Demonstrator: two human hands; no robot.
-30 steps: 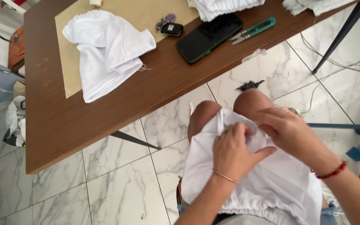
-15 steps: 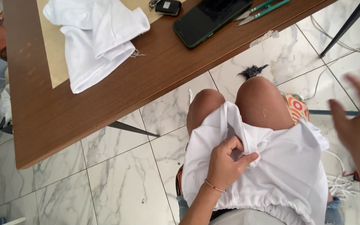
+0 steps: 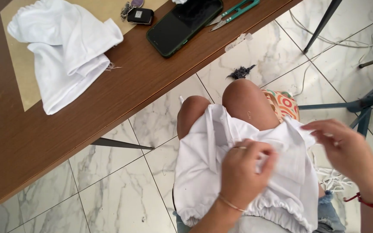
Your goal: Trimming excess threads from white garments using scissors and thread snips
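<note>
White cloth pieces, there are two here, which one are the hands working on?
The white garment on the person's lap, with a gathered hem: the left hand grips it, the right hand is beside it. The other white cloth lies untouched on the table.

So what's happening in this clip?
A seated person works a white garment spread over their lap. The left hand pinches the fabric near its middle; the right hand is at its right edge. On the wooden table lie another white garment, a phone, thread snips and keys.
</note>
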